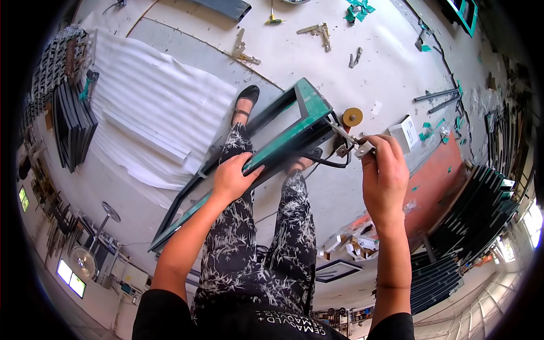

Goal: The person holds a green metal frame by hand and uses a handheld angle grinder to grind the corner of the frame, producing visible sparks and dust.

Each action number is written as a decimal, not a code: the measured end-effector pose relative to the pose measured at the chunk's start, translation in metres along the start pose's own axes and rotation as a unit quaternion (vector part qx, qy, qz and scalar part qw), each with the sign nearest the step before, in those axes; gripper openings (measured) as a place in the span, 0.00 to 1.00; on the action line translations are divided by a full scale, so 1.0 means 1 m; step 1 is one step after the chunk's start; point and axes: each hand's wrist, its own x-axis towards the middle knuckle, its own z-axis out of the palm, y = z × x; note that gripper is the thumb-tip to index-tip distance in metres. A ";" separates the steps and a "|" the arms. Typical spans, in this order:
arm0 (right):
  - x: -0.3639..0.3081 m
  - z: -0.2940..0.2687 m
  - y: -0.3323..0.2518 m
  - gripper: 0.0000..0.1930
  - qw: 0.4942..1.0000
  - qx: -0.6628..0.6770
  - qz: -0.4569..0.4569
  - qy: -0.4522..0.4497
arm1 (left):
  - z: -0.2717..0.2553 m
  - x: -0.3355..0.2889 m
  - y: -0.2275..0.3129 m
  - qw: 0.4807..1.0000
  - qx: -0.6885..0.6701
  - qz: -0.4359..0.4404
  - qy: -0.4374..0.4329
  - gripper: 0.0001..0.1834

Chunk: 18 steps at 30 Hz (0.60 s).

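Observation:
A dark rectangular frame (276, 147), like a window frame with green film on its faces, stands tilted across my legs. My left hand (232, 178) grips its near rail, fingers closed over the edge. Close to the frame's far right corner, my right hand (387, 175) pinches the free end of a jointed metal hinge arm (347, 137) between thumb and fingers. The arm reaches toward that corner; its attachment point is too small to make out. A black strip (328, 163) loops below it. Beside the hinge arm is a round brown-yellow roll (352, 117).
White foam sheeting (164, 96) covers the floor at left, near stacked dark frames (73, 124). Metal hinge pieces (320, 34) and a screwdriver (274, 20) lie ahead. A white box (404, 134) sits at right, before stacked dark profiles (473, 207).

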 end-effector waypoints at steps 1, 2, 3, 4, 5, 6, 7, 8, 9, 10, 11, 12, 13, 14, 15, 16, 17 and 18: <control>-0.001 -0.003 -0.002 0.12 1.000 -0.013 0.001 0.010 | 0.000 -0.001 0.003 1.000 -0.003 -0.003 -0.009 0.26; -0.001 -0.005 -0.003 0.12 0.999 -0.026 0.001 0.021 | 0.000 -0.002 0.005 1.000 -0.006 -0.005 -0.018 0.26; 0.001 -0.003 -0.005 0.12 0.999 -0.027 -0.001 0.020 | 0.000 0.000 0.003 1.000 -0.007 -0.006 -0.017 0.26; 0.004 -0.001 -0.006 0.12 1.000 -0.019 0.002 0.020 | -0.001 0.003 0.000 1.000 -0.005 0.001 -0.012 0.26; 0.006 0.001 -0.008 0.12 1.000 -0.012 0.006 0.019 | -0.002 0.004 -0.002 1.000 -0.003 0.008 -0.008 0.26; 0.008 0.003 -0.007 0.12 1.000 -0.013 0.003 0.018 | 0.000 0.004 -0.004 1.000 -0.005 0.007 -0.006 0.26; 0.009 0.006 -0.006 0.12 1.000 -0.023 0.001 0.018 | 0.003 0.004 -0.007 1.000 -0.007 0.011 -0.001 0.26; 0.010 0.007 -0.006 0.12 0.999 -0.032 -0.002 0.019 | 0.005 0.004 -0.008 1.000 -0.009 0.016 0.005 0.26; 0.010 0.008 -0.007 0.12 0.999 -0.031 -0.003 0.016 | 0.005 0.003 -0.008 1.000 -0.010 0.013 0.006 0.26; 0.009 0.008 -0.008 0.12 0.999 -0.038 -0.005 0.018 | 0.005 0.003 -0.007 1.000 -0.009 0.013 0.002 0.26; 0.009 0.008 -0.009 0.11 0.999 -0.045 -0.007 0.020 | 0.004 0.003 -0.007 1.000 -0.007 0.013 -0.002 0.26; 0.009 0.009 -0.011 0.11 0.999 -0.045 -0.007 0.018 | 0.002 0.003 -0.006 1.000 -0.008 0.011 -0.002 0.26; 0.009 0.011 -0.014 0.11 0.998 -0.052 -0.007 0.020 | 0.000 0.002 -0.005 1.000 -0.006 0.008 -0.003 0.25; 0.009 0.014 -0.017 0.11 0.998 -0.058 -0.007 0.022 | -0.001 0.001 -0.005 1.000 -0.003 0.005 -0.003 0.25; 0.008 0.015 -0.019 0.11 0.998 -0.061 -0.006 0.022 | -0.001 0.002 -0.004 1.000 -0.006 0.006 -0.004 0.25; 0.007 0.019 -0.020 0.11 0.998 -0.062 0.004 0.030 | -0.002 0.003 -0.003 1.000 -0.007 0.006 -0.001 0.25; 0.006 0.022 -0.020 0.12 0.997 -0.062 0.015 0.038 | -0.002 0.003 -0.002 1.000 -0.007 0.006 0.001 0.24; 0.007 0.024 -0.016 0.11 0.997 -0.075 0.015 0.023 | -0.002 0.004 -0.001 1.000 -0.009 0.008 0.001 0.24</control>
